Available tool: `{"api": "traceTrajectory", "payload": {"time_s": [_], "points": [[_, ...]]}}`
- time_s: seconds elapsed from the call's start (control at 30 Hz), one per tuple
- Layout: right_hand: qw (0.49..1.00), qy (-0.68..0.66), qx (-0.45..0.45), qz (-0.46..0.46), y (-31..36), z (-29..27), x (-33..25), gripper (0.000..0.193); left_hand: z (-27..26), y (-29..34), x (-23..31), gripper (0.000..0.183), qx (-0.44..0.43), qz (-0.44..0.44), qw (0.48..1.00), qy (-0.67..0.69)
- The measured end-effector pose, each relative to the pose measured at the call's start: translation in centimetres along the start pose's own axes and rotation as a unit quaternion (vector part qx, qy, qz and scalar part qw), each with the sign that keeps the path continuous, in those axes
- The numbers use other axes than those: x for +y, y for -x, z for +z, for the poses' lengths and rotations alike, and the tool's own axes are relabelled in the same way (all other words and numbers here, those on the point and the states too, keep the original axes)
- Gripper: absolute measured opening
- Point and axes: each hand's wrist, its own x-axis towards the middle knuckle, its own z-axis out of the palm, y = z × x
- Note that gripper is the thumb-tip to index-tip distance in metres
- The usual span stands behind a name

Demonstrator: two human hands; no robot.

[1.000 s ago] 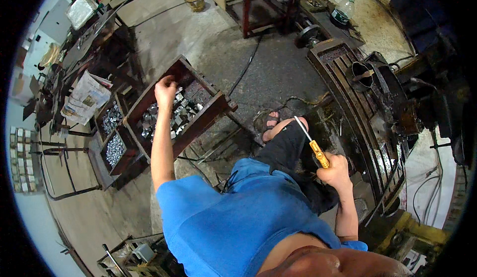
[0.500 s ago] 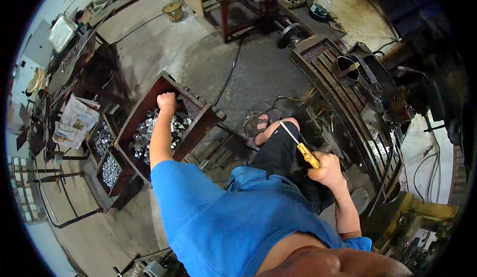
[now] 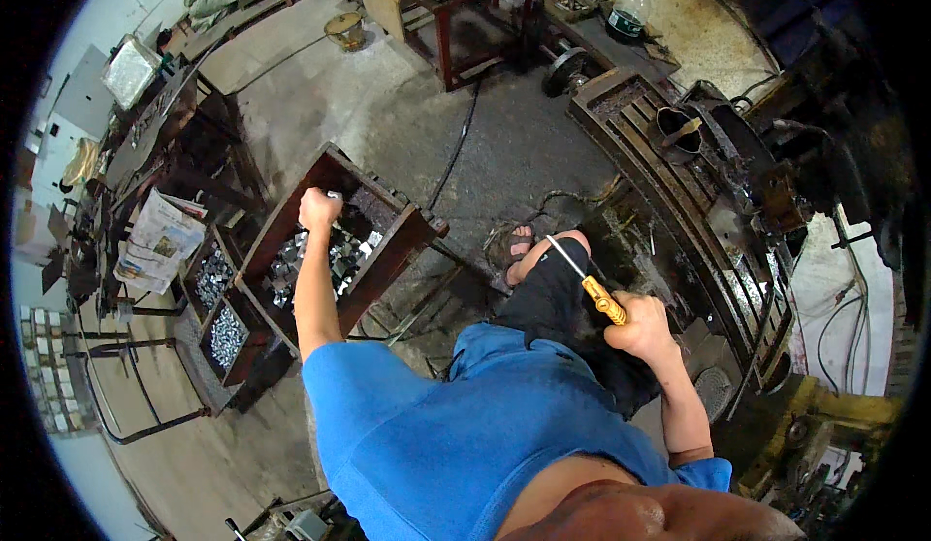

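My left hand is closed over the far part of a dark reddish-brown bin. A bit of a small metal piece shines at its fingers; most of that piece is hidden. Beneath my forearm, a pile of silvery metal blocks lies in the bin. My right hand grips the yellow handle of a screwdriver beside my knee. The screwdriver's bare shaft points up and to the left, touching nothing that I can see.
Two smaller trays hold little metal parts left of the bin, near a folded newspaper. A slotted machine table runs along the right. Beyond stand a dark stool-like table and a bucket. A cable crosses the floor.
My left hand has turned slightly and come a little nearer, and a shiny metal piece now shows at its fingers. My right hand keeps the screwdriver in nearly the same place.
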Motion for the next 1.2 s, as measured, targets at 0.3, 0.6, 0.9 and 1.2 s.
{"api": "traceTrajectory", "payload": {"time_s": [0.3, 0.6, 0.9, 1.2], "points": [[0.992, 0.0, -0.007, -0.127, -5.7, 2.0, -6.5, 0.03, -2.1, 1.7, 4.7, 0.026, -0.09, 0.029, 0.844, 0.528], [0.993, 0.023, 0.067, -0.089, -10.2, 3.2, -9.8, 0.032, -3.2, 9.9, 15.9, 0.027, -0.168, 0.051, 0.807, 0.564], [1.0, -0.008, 0.026, 0.014, -4.6, -1.7, -4.8, 0.034, -5.2, 14.8, 18.6, 0.025, -0.289, 0.191, 0.787, 0.511], [0.995, -0.03, 0.027, 0.093, 5.1, -4.8, 3.4, 0.039, -5.8, 21.2, 25.2, 0.036, -0.046, 0.612, 0.771, 0.168]]}}
